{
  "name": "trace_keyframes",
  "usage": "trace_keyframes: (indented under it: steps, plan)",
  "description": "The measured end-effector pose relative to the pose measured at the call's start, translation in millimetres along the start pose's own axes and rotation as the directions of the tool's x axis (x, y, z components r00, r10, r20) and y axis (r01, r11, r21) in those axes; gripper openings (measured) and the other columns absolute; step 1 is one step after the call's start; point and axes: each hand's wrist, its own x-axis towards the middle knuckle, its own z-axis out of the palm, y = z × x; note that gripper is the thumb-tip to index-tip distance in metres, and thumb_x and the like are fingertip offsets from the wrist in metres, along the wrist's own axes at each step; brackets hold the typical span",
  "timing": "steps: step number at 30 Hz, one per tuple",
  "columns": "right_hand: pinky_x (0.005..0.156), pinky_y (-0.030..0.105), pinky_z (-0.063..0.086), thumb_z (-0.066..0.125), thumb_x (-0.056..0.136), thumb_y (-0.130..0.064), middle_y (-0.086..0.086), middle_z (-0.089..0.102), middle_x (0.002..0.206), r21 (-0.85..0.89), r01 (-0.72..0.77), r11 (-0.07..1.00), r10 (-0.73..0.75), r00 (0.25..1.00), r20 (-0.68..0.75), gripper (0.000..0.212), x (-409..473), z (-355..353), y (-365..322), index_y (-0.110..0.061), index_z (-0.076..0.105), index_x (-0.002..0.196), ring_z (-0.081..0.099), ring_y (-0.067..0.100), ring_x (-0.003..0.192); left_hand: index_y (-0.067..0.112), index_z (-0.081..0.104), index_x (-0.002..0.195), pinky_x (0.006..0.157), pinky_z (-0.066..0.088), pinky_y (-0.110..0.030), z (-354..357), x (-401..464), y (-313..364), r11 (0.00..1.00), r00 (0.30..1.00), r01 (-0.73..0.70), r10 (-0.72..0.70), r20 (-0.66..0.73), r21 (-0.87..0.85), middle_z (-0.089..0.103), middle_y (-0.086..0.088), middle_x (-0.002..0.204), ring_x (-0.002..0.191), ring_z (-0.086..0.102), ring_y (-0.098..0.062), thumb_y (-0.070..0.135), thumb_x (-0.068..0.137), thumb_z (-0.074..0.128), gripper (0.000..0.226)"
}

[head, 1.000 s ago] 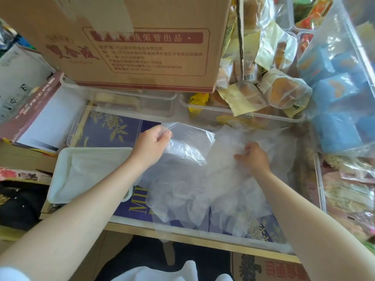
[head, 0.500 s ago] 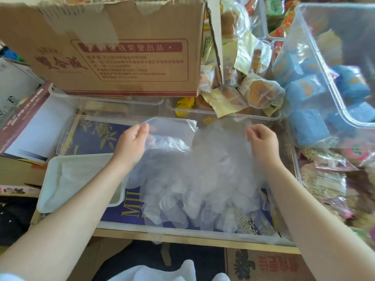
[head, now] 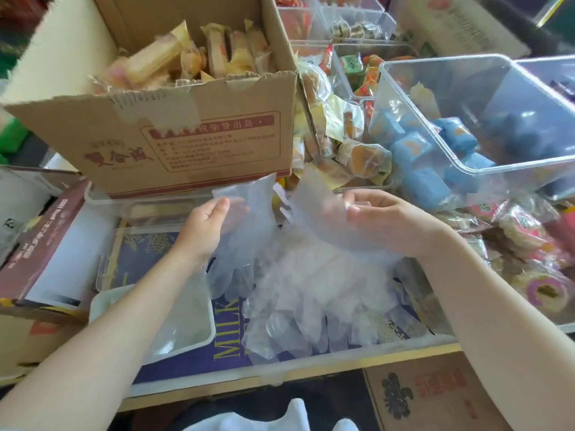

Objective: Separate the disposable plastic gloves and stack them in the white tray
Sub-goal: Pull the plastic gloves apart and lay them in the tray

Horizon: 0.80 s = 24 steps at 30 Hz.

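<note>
Translucent gloves blur together; left hand and right hand each pinch a cuff. White tray half hidden by forearm.

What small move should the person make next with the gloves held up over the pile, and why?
Probably pull the two hands apart. The left hand pinches one glove by its cuff and the right hand pinches another sheet, both lifted above the pile. Once freed, the left glove could go into the white tray beside that arm.
</note>
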Motion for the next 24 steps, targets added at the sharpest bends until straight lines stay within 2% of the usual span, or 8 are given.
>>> trace_keyframes:
  steps: [2,4,9,13,17,21,23,24]
  plan:
    - [0.059,0.019,0.044,0.069,0.076,-0.031,-0.002,0.062,0.077,0.173,0.077,0.982,-0.067,0.996,-0.064,0.03,2.5,13.4,-1.1,-0.007,0.054,0.088,0.056,0.011,0.066,0.019,0.062,0.104,0.089,0.046,-0.014,-4.1,-0.7,8.2,0.998,0.999,-0.007,0.01,0.041,-0.065,0.068,0.003,0.104,0.097,0.064,0.0,0.019,0.103,0.031,0.031]
    - [0.058,0.018,0.047,0.058,0.081,-0.022,-0.001,0.061,0.073,0.273,0.164,0.948,-0.109,0.972,-0.206,0.015,8.7,26.5,-0.5,-0.009,0.053,0.083,0.057,0.01,0.062,0.023,0.063,0.106,0.1,0.041,-0.023,-8.9,-0.8,13.8,0.997,0.999,-0.027,0.031,0.042,-0.075,0.066,0.003,0.113,0.108,0.06,-0.006,0.023,0.102,0.034,0.03]
    - [0.056,0.018,0.042,0.054,0.087,-0.019,-0.001,0.056,0.066,0.245,0.182,0.952,-0.059,0.897,-0.438,0.011,17.0,37.9,8.4,-0.013,0.053,0.077,0.053,0.008,0.056,0.026,0.066,0.103,0.1,0.043,-0.036,-24.4,-7.3,18.2,0.979,0.991,0.007,0.02,0.13,-0.203,0.067,-0.004,0.114,0.112,0.061,-0.021,0.03,0.101,0.035,0.032]
    - [0.05,0.014,0.036,0.064,0.085,-0.024,-0.006,0.054,0.062,0.002,0.122,0.993,-0.102,0.834,-0.543,0.015,14.0,45.0,14.5,-0.017,0.057,0.075,0.045,0.004,0.053,0.024,0.064,0.106,0.106,0.04,-0.045,-36.7,-13.1,17.0,0.976,0.988,0.021,0.013,0.156,-0.216,0.067,-0.006,0.116,0.112,0.061,-0.025,0.027,0.102,0.031,0.033]
    - [0.058,0.014,0.04,0.084,0.053,-0.051,-0.005,0.058,0.066,-0.126,0.109,0.986,-0.136,0.964,-0.228,0.037,2.5,53.8,9.0,-0.021,0.073,0.072,0.051,0.006,0.062,0.023,0.064,0.105,0.105,0.041,-0.044,-41.9,-16.2,17.0,0.977,0.975,0.043,0.005,0.224,-0.209,0.068,-0.005,0.111,0.109,0.062,-0.024,0.024,0.103,0.03,0.035]
    - [0.058,0.013,0.047,0.079,0.069,-0.034,-0.006,0.067,0.065,0.001,0.078,0.997,-0.076,0.973,0.22,0.018,-2.6,75.5,-6.0,-0.017,0.073,0.071,0.059,0.003,0.057,0.022,0.065,0.105,0.105,0.041,-0.038,-42.0,-18.0,17.7,0.98,0.955,0.034,0.026,0.295,-0.196,0.071,0.001,0.106,0.108,0.063,-0.017,0.023,0.103,0.03,0.035]
    - [0.058,0.014,0.046,0.075,0.073,-0.026,-0.006,0.067,0.065,0.006,0.056,0.998,-0.055,0.956,0.289,0.009,-0.4,86.3,-7.0,-0.017,0.073,0.072,0.058,0.003,0.057,0.021,0.064,0.107,0.098,0.044,-0.032,-38.9,-22.3,20.7,0.982,0.928,0.033,0.038,0.371,-0.185,0.072,0.004,0.102,0.104,0.064,-0.014,0.023,0.103,0.028,0.036]
    - [0.058,0.013,0.045,0.073,0.072,-0.021,-0.007,0.066,0.064,0.0,0.058,0.998,-0.056,0.968,0.246,0.005,2.0,89.6,-5.9,-0.017,0.074,0.07,0.057,0.003,0.055,0.021,0.063,0.107,0.094,0.047,-0.03,-37.3,-25.6,23.0,0.98,0.909,0.05,0.036,0.414,-0.195,0.072,0.004,0.1,0.1,0.065,-0.013,0.021,0.103,0.028,0.035]
